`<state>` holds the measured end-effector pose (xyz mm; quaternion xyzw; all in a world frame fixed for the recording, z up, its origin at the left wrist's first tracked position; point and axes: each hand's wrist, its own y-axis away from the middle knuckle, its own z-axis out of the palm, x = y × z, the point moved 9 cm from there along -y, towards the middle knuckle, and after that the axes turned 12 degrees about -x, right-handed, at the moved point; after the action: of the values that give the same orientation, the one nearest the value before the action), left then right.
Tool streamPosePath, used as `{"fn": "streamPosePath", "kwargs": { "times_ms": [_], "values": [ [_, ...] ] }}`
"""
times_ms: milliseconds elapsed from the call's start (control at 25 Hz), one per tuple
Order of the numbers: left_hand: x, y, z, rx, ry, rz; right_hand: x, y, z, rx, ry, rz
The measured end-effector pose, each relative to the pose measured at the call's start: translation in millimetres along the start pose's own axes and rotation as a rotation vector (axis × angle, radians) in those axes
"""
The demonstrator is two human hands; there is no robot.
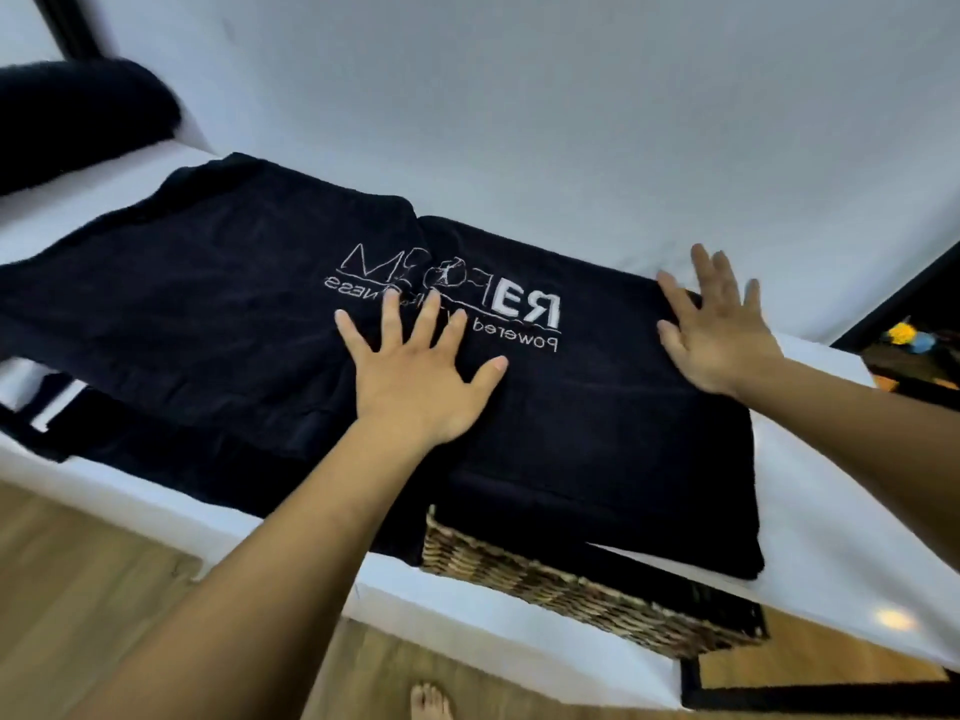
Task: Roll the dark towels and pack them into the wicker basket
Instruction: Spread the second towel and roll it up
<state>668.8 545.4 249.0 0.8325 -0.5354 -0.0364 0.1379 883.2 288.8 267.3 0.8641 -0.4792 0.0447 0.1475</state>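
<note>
A dark navy towel [218,324] with white embroidered lettering lies spread flat across a white table [841,517]. My left hand [415,376] rests flat on the towel's middle, fingers spread, just below the lettering. My right hand [722,335] lies flat on the towel's far right edge, fingers apart. The wicker basket [561,584] sits at the table's front edge, and the towel's near edge drapes over its top, hiding the inside. A rolled dark towel [78,122] lies at the far left of the table.
A pale wall rises directly behind the table. Wooden floor [78,589] shows below, with my bare foot [431,701] near the bottom edge. A dark frame and a shelf with coloured items [909,340] stand at the right.
</note>
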Motion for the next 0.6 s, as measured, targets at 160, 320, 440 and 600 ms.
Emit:
{"fn": "streamPosePath", "kwargs": {
  "times_ms": [160, 320, 440, 600],
  "values": [
    [-78.8, -4.8, -10.5, -0.026, 0.197, -0.305, -34.2, -4.0, -6.2, 0.054, 0.2, -0.561],
    [-128.9, -28.6, -21.8, -0.073, 0.315, -0.548, -35.4, -18.8, 4.2, 0.028, 0.043, -0.735],
    [-141.8, -43.4, -26.6, -0.065, 0.322, -0.649, -34.8, -22.6, 9.9, 0.021, -0.079, -0.777],
    [-166.9, -55.0, -28.7, -0.041, 0.325, -0.748, -38.8, -22.3, 14.2, 0.06, -0.148, -0.721]
  ]
}}
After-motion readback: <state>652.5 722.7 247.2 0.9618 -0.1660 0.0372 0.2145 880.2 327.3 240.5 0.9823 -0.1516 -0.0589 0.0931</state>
